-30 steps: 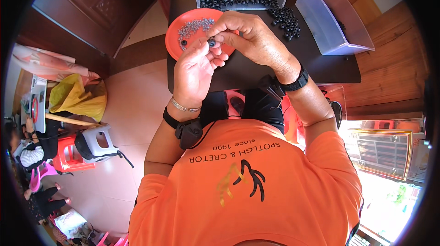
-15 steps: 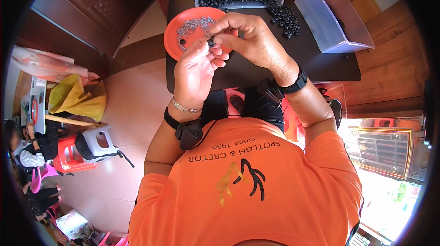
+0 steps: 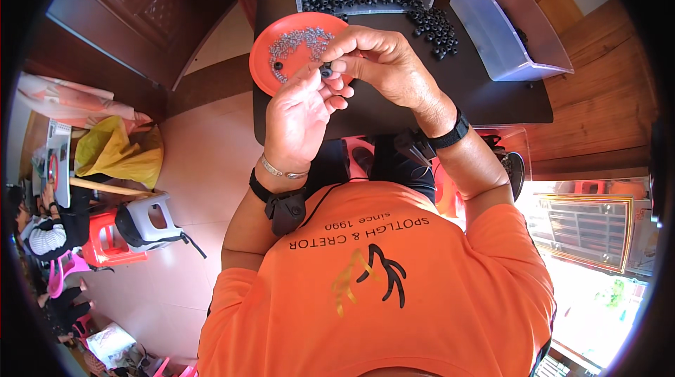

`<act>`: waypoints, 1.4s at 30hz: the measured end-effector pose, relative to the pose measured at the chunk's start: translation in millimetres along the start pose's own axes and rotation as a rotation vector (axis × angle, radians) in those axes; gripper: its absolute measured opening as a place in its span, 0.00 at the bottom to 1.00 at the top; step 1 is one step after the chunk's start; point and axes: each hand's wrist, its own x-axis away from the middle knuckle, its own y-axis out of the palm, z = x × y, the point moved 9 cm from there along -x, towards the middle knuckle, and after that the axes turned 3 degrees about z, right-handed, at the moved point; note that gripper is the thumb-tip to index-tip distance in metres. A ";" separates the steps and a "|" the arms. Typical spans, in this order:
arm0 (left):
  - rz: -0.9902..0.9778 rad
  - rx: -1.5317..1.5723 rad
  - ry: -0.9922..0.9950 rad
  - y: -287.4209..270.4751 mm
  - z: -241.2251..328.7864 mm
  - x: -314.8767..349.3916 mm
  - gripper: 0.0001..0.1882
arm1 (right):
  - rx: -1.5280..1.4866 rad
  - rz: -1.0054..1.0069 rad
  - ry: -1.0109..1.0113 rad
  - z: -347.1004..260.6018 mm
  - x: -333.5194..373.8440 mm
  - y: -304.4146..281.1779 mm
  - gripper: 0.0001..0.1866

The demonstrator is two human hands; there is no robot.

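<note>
**Small Black Piece (image 3: 325,73) Pinched Near a Red Plate (image 3: 260,61)**

In the head view, the orange shirt (image 3: 380,342) has dark letters on its chest, upside down from here, and a gold and black drawing.

Not much is new. Both hands have come a tiny bit closer to the body, and the other black piece (image 3: 278,66) still sits on the plate with the silver bits (image 3: 283,45).

The left hand (image 3: 299,120) is palm up and half open, its thumb and fingers pinching the small black piece. The right hand (image 3: 394,68) bends over, its thumb and first finger pinched on it too. Loose black pieces (image 3: 437,34) lie on the dark table (image 3: 485,99).
</note>
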 end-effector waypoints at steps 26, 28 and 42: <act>-0.052 -0.005 0.052 6.4 -3.2 -1.8 0.11 | 0.902 0.326 -0.557 -49.4 28.5 10.2 0.17; -0.034 -0.015 0.056 6.7 -3.8 -1.8 0.10 | 0.943 0.326 -0.569 -51.0 30.1 12.5 0.18; -0.015 0.033 0.039 10.0 -5.2 -2.8 0.12 | 1.069 0.346 -0.627 -43.4 33.0 19.1 0.17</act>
